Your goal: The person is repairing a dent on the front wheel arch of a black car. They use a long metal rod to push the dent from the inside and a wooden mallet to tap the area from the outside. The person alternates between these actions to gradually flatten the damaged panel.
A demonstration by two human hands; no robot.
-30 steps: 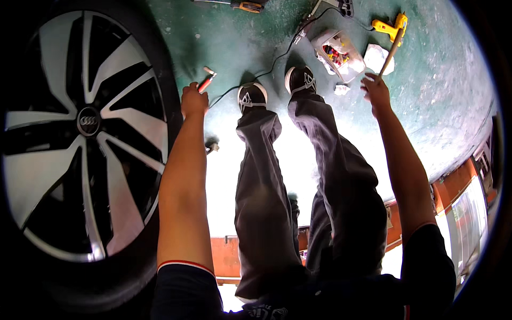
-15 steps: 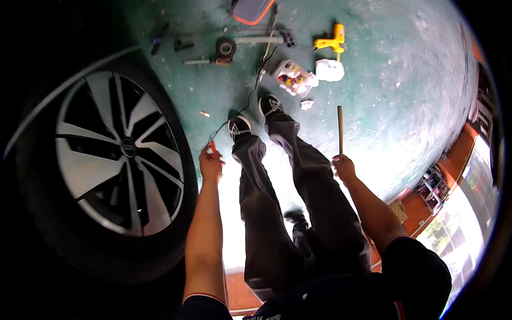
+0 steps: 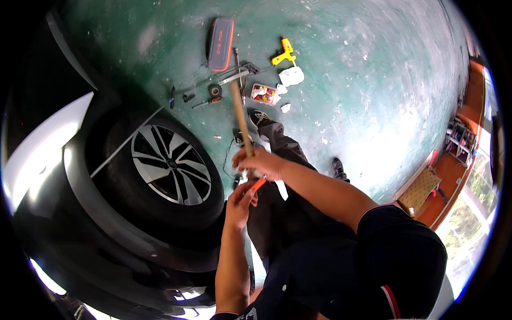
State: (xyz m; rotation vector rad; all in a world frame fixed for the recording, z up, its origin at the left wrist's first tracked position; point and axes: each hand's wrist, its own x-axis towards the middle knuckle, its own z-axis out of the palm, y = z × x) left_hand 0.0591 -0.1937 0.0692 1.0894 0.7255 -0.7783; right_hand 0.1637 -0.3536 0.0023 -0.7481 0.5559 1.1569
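My right hand (image 3: 261, 164) is closed around the lower part of a long tan-brown stick (image 3: 239, 113), its upper end slanting up over the floor. Just below, my left hand (image 3: 242, 201) grips a small orange-red object (image 3: 259, 184), whose kind I cannot make out. The top of this object lies right under the right hand. Both hands are close together in front of my legs, to the right of a car wheel (image 3: 171, 164) with a silver and black rim.
Dark car bodywork (image 3: 176, 255) fills the left side. On the green floor lie a grey case (image 3: 221, 45), a yellow glue gun (image 3: 285, 52), a white wad (image 3: 291, 76), a box of small colourful pieces (image 3: 264, 94), a tape roll (image 3: 215, 90) and a screwdriver (image 3: 207, 103).
My right hand has swung left with the stick to meet the left hand. The view has shifted, showing more of the car. A cord seen running to the left hand is now mostly hidden.
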